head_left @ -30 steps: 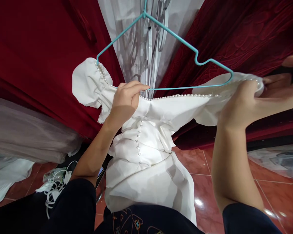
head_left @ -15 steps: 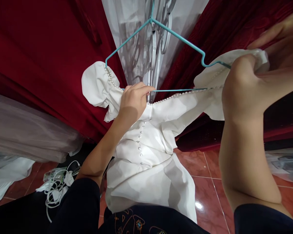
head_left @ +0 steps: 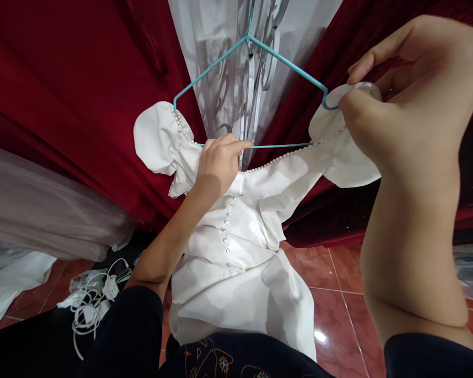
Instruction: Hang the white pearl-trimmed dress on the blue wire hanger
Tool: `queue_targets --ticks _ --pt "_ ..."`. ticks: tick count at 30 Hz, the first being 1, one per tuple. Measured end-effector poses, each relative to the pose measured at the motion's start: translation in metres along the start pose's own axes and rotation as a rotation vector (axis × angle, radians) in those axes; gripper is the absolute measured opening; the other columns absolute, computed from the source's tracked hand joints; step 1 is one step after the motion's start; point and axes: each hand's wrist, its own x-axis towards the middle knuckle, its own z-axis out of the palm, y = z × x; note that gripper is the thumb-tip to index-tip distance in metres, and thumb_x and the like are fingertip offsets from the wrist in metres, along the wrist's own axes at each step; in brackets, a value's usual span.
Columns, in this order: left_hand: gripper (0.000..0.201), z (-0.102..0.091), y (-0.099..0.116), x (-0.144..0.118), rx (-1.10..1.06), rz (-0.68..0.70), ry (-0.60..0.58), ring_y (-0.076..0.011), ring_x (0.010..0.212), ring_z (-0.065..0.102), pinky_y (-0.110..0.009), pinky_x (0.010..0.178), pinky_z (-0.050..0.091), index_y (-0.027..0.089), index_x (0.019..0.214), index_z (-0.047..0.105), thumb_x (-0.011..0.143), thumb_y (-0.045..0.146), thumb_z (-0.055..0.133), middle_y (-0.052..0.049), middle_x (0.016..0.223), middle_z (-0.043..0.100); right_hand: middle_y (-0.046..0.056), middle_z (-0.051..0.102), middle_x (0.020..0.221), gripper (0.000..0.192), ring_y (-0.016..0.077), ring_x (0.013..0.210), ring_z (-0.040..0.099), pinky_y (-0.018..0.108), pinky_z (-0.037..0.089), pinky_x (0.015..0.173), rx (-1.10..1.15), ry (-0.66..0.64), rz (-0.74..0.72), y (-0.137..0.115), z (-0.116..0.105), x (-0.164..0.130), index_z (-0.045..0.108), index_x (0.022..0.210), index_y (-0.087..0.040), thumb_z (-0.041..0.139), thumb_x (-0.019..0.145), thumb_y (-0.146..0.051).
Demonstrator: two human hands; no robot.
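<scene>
The two hands were well apart. The left hand [head_left: 220, 163] was closed on the bottom bar of a blue hanger [head_left: 287, 64], just left of its middle, at the neckline of a white dress [head_left: 244, 294]. The right hand [head_left: 413, 100], farther right and higher, pinched the puffed right sleeve [head_left: 349, 168] between thumb and fingers. It was the nearer hand to the hanger's right end, whose tip was hidden at the thumb.

The pearl-edged neckline ran left to right between the hands, rising rightward. The dress's long axis, marked by a button row, ran down toward the wearer's body. Beyond were red curtains [head_left: 82, 63], a tiled floor [head_left: 331, 310] and, lower left, white cables [head_left: 89, 315].
</scene>
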Motion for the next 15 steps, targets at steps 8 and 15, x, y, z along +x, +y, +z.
queue_targets --ticks 8,15 --pt "0.058 -0.001 0.009 -0.005 0.065 0.013 -0.051 -0.0210 0.095 0.071 -0.038 0.093 0.048 0.026 0.128 0.082 0.102 -0.005 0.040 -0.003 0.100 0.074 0.010 0.071 0.098 0.020 0.0126 0.086 0.063 0.028 0.044 0.073 0.178 0.144 -0.200 0.030 0.020 0.024 0.072 0.095 -0.012 0.065 0.082 0.002" --pt "0.056 -0.013 0.003 -0.011 0.051 0.079 -0.072 -0.0207 0.104 0.072 -0.038 0.097 0.051 0.024 0.139 0.075 0.105 -0.001 0.038 -0.003 0.113 0.078 0.012 0.073 0.107 0.016 0.0241 0.113 0.071 0.045 0.057 0.101 0.196 0.134 -0.488 -0.014 0.031 -0.045 0.072 0.110 -0.016 0.058 0.102 -0.014"
